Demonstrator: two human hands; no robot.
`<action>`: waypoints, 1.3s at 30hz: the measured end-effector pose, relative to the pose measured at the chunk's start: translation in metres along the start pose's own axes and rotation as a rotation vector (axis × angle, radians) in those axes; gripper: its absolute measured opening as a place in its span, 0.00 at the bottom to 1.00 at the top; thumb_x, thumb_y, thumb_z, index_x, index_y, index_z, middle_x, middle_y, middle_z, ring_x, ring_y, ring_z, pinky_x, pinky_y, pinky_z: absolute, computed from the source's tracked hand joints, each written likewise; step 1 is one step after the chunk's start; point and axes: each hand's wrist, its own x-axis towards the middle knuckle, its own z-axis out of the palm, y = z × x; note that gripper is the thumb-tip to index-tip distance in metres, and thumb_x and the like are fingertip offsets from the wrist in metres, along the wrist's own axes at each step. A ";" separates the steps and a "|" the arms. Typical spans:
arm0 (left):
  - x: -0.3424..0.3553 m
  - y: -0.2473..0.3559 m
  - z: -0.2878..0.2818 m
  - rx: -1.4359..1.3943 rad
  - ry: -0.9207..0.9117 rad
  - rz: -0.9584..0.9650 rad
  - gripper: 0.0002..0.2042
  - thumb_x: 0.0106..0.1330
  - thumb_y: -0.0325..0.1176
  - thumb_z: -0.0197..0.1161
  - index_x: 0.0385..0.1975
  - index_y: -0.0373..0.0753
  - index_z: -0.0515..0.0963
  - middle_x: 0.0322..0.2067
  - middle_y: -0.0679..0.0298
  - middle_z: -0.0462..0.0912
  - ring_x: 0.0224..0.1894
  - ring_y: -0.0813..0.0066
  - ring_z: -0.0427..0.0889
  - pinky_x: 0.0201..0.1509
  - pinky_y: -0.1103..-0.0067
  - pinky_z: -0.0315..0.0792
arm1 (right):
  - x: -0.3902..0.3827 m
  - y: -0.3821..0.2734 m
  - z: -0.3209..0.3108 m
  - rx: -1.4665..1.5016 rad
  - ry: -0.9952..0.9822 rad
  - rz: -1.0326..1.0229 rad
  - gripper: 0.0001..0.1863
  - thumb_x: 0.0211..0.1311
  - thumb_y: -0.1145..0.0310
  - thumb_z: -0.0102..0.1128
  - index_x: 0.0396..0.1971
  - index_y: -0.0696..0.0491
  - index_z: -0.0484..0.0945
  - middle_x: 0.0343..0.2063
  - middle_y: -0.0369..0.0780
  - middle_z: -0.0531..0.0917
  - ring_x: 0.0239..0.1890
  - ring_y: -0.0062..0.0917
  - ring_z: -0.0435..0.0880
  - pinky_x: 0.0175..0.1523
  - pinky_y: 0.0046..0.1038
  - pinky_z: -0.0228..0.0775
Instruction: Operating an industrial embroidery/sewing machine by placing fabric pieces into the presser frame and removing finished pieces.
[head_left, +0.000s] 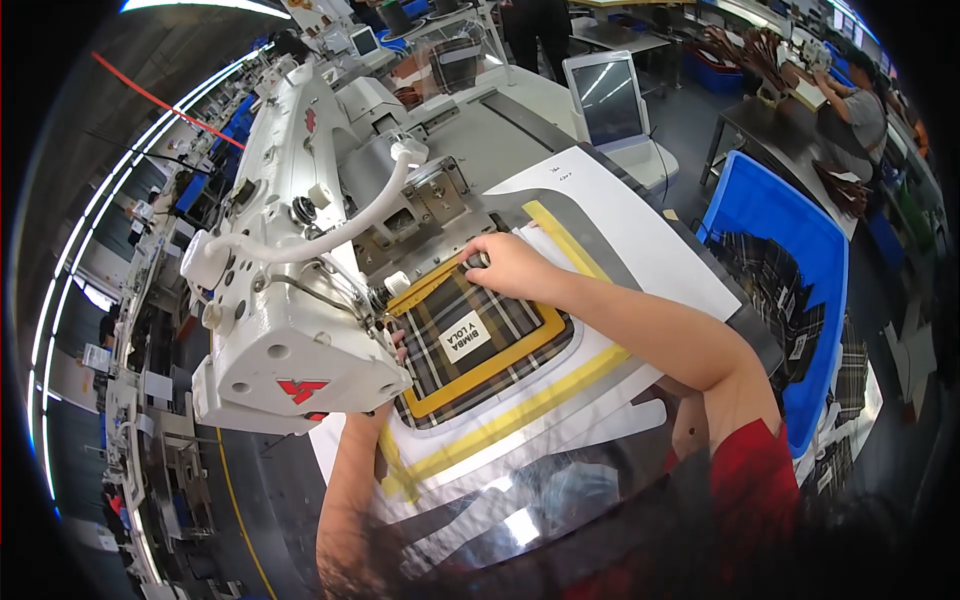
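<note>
Beside the machine head (pixel 300 345), the right hand (pixel 508 268) pinches a dark cylinder (pixel 480 260); whether the left hand (pixel 400 352) grips can't be told; uneven pressure could skew the plaid fabric (pixel 505 335).

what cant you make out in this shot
In the head view:
Left hand: mostly hidden behind the white sewing machine, so its grip can't be told.
Small round piece: partly covered by the right hand, so its full shape is unclear.
Screen: reflections hide whatever it may show.
Blue bin: its bottom is covered by plaid pieces.
Co-worker's hands: too small to make out.
</note>
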 end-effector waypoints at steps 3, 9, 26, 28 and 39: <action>-0.001 -0.023 0.002 -0.354 -0.037 -0.103 0.25 0.70 0.27 0.48 0.66 0.39 0.55 0.63 0.53 0.64 0.63 0.64 0.67 0.67 0.69 0.65 | 0.000 0.002 0.000 -0.018 -0.023 -0.009 0.16 0.52 0.68 0.64 0.41 0.55 0.81 0.39 0.48 0.83 0.41 0.36 0.82 0.47 0.32 0.72; 0.000 -0.004 0.002 -0.460 0.000 -0.117 0.22 0.74 0.29 0.41 0.66 0.35 0.53 0.64 0.55 0.61 0.66 0.65 0.62 0.68 0.72 0.63 | 0.002 -0.003 -0.004 -0.028 -0.102 0.040 0.17 0.53 0.69 0.64 0.43 0.55 0.80 0.38 0.47 0.83 0.39 0.34 0.82 0.46 0.29 0.72; 0.001 0.027 -0.004 0.247 0.034 0.133 0.19 0.63 0.25 0.60 0.55 0.35 0.71 0.52 0.60 0.78 0.54 0.67 0.76 0.60 0.75 0.67 | -0.027 -0.031 0.005 -0.433 0.157 -0.620 0.11 0.50 0.71 0.65 0.36 0.51 0.81 0.39 0.38 0.81 0.48 0.33 0.77 0.56 0.36 0.66; -0.009 -0.008 -0.003 0.339 0.048 0.168 0.20 0.62 0.25 0.61 0.55 0.35 0.71 0.52 0.59 0.77 0.54 0.67 0.76 0.60 0.75 0.67 | -0.040 -0.040 0.021 -0.393 -0.255 -0.671 0.10 0.51 0.69 0.65 0.35 0.49 0.81 0.41 0.35 0.80 0.48 0.30 0.76 0.58 0.35 0.63; -0.008 -0.023 0.002 -0.221 0.153 0.427 0.17 0.59 0.34 0.61 0.49 0.48 0.80 0.46 0.63 0.82 0.49 0.62 0.78 0.57 0.69 0.68 | -0.071 -0.046 0.054 -0.468 -0.493 -0.728 0.18 0.58 0.57 0.62 0.47 0.46 0.81 0.51 0.39 0.74 0.58 0.36 0.69 0.63 0.40 0.58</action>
